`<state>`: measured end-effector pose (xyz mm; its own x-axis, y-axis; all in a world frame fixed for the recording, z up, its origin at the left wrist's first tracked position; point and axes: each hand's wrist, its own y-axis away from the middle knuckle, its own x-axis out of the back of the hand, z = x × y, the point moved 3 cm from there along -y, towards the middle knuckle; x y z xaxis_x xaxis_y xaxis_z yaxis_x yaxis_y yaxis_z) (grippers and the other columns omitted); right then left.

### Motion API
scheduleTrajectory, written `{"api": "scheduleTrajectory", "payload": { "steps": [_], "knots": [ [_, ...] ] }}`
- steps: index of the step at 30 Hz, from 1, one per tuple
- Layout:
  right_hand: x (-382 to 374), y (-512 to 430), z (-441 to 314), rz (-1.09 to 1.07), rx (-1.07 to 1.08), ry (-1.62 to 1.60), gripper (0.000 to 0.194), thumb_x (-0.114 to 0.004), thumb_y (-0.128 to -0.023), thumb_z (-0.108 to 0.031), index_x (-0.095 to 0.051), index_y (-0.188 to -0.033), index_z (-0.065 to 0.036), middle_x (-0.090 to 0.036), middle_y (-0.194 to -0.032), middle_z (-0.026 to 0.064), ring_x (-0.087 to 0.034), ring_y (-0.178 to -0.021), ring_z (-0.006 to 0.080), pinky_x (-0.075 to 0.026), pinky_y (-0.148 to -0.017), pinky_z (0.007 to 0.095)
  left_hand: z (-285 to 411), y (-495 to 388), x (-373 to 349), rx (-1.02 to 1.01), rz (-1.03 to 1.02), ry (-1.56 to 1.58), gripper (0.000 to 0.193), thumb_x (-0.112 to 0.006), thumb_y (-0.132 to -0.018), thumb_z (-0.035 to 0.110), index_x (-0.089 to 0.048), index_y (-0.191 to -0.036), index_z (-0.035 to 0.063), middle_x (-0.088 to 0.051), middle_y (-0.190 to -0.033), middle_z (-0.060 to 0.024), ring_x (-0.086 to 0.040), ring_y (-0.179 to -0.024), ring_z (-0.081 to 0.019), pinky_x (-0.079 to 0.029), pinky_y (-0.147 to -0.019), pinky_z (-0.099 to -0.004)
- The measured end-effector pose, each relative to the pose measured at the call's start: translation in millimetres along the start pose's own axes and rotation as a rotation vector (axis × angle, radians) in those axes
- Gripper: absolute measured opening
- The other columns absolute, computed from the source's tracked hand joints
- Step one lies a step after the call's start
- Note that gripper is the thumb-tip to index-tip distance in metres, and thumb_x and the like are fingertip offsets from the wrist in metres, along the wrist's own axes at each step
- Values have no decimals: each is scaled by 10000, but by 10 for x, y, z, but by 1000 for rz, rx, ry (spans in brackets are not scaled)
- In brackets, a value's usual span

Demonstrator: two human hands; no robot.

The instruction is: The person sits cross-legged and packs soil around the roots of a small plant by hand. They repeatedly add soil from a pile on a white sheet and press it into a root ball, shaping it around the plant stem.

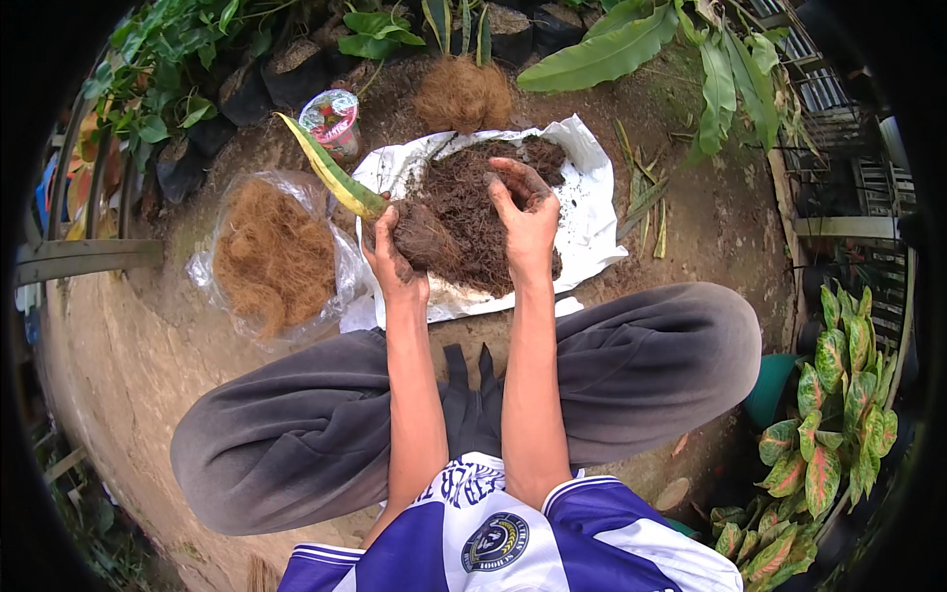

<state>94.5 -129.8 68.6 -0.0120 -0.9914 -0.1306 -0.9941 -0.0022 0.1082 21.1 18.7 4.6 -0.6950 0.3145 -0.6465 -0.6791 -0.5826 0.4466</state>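
My left hand (396, 263) is closed around a dark ball of soil and fibre (423, 235) at the base of a snake plant leaf (333, 169). That leaf is green with yellow edges and tilts up to the left. Over the soil heap, my right hand (529, 211) has its thumb and fingers curled apart, soil stuck to the fingertips; I see nothing held in it. Dark, fibrous potting soil (473, 255) lies heaped on a white plastic sack (592, 214) spread on the ground.
Brown coconut fibre (274, 255) fills a clear plastic bag (200, 270) at left. Behind stand a printed plastic cup (330, 124) and a fibre-wrapped snake plant ball (464, 92). Cut leaves (645, 203) lie right of the sack. Potted plants, including a red-leaved aglaonema (821, 459), line the sides.
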Motion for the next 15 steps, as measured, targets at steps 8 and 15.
{"api": "scheduleTrajectory", "payload": {
  "steps": [8, 15],
  "knots": [
    [-213, 47, -4, -178, -37, -203, 266, -714, -873, -37, -664, -1132, -1, -682, -1089, 41, -615, -967, 93, -491, -872, 251, -21, 5, -78, 82, -138, -28, 359, -660, -880, 108, -554, -1215, 32, -621, -1056, -59, -651, -961, -177, -563, -811, -329],
    [-326, 90, -44, -320, -55, -28, 362, -721, -844, -14, -631, -1194, -30, -669, -1112, 29, -606, -972, 99, -504, -856, 257, 79, 135, -256, 160, -243, 25, 406, -680, -893, 142, -545, -1256, 22, -623, -1114, -70, -643, -997, -181, -547, -859, -337]
  ]
}}
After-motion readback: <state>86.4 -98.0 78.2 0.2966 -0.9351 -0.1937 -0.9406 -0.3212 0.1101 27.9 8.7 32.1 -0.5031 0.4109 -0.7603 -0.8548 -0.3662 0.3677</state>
